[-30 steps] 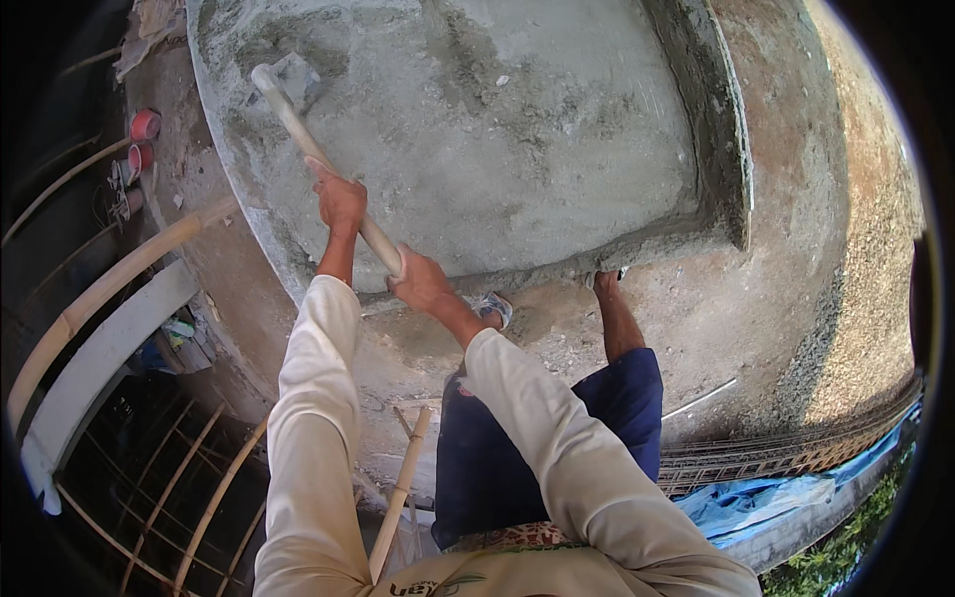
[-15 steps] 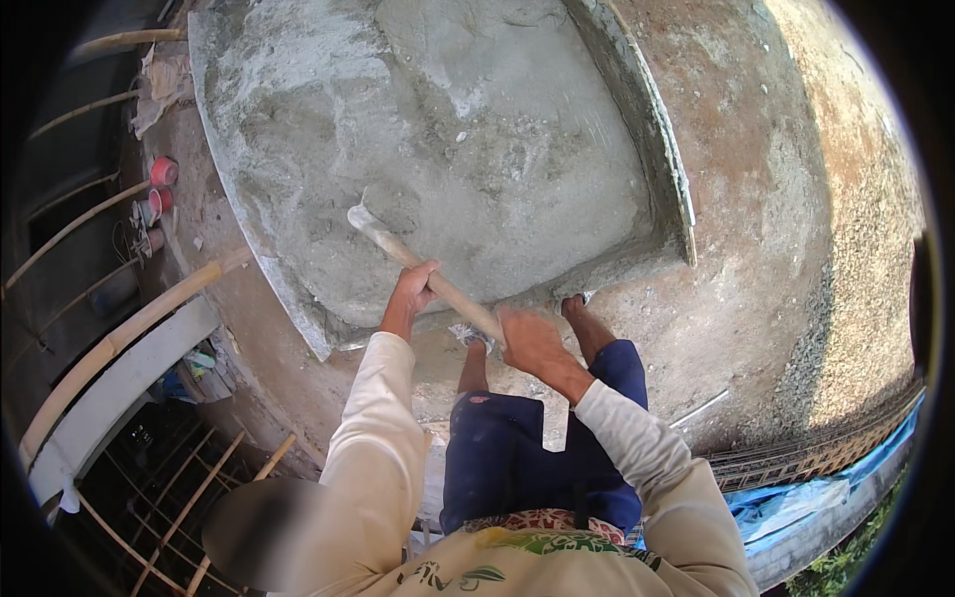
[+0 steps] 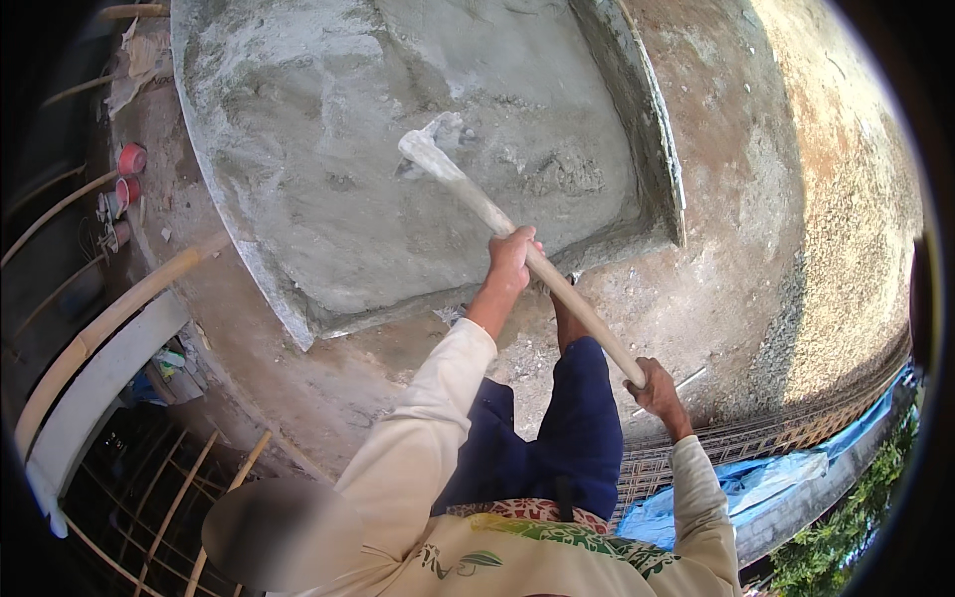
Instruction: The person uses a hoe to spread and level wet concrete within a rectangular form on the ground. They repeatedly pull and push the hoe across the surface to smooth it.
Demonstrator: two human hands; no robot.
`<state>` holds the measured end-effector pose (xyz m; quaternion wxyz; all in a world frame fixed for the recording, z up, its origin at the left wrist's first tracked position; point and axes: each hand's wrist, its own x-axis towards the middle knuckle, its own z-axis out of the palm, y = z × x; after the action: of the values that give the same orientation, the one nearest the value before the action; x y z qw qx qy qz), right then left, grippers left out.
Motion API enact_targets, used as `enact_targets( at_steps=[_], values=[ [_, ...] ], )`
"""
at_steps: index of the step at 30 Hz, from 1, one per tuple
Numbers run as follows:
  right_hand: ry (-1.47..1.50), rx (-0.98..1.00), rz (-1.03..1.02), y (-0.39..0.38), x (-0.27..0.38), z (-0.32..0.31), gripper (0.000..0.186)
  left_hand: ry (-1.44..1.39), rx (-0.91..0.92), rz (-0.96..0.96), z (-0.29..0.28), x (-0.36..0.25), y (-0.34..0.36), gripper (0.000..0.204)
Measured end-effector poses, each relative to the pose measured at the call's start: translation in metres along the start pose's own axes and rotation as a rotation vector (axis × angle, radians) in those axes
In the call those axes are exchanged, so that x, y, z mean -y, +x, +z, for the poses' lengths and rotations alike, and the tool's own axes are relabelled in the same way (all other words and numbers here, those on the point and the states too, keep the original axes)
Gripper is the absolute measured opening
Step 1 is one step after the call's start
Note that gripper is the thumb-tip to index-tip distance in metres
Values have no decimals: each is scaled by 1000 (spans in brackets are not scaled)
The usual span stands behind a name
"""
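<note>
A long-handled, grey-smeared hoe (image 3: 582, 306) slants out over wet mortar (image 3: 328, 199).

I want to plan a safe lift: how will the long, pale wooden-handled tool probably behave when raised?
The wooden-handled tool is probably stiff, as it runs straight between the left hand and the right hand. It may feel heavier at the far end, where its grey-smeared head is. Damp-looking grey mix around that head could add drag.
</note>
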<state>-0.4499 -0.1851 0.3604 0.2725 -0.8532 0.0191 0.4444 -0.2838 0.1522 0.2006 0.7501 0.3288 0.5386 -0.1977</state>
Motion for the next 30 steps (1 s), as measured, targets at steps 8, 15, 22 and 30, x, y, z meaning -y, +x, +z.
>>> enact_targets(
  at_steps=[8,15,22,30],
  values=[
    [731,305,-271,192,392,257,58,1381,-777,1024,-242,-293,17,93],
    [712,469,-162,186,439,358,52,1339,-857,274,-437,-247,17,116],
    [418,355,-113,186,308,204,37,720,-380,31,-281,-168,25,88],
    [-21,286,-38,19,153,-14,27,-473,-26,-187,-160,-17,1,17]
  ],
)
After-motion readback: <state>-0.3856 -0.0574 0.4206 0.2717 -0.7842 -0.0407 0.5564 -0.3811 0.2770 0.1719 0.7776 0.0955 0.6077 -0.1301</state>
